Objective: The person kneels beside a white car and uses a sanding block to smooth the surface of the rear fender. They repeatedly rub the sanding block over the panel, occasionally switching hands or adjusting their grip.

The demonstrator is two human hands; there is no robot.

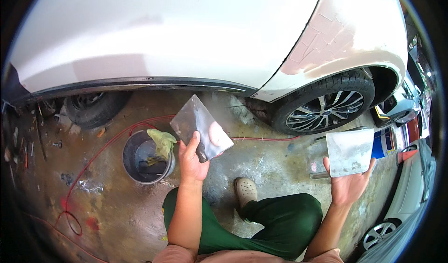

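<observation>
My left hand [194, 166] is closed on the edge of a flat, shiny rectangular plate [190, 119], its thumb on top. A smooth pale pink dollop of what looks like body filler [216, 134] lies on that plate. My right hand [349, 187] grips a whitish, smeared flat spreader [350, 153] by its lower edge, fingers behind it. Both tools are held up apart from the car. On the white car [186, 34], the rear fender carries a pinkish filler patch [326, 39] with ridged streaks, above the wheel [325, 110].
A dark bucket [129, 164] stands left of my left hand, a yellow-green cloth [162, 142] over its rim. A red hose [84, 172] snakes across the wet, stained floor. A blue can [383, 142] is beyond my right hand. Another car [403, 188] stands at far right.
</observation>
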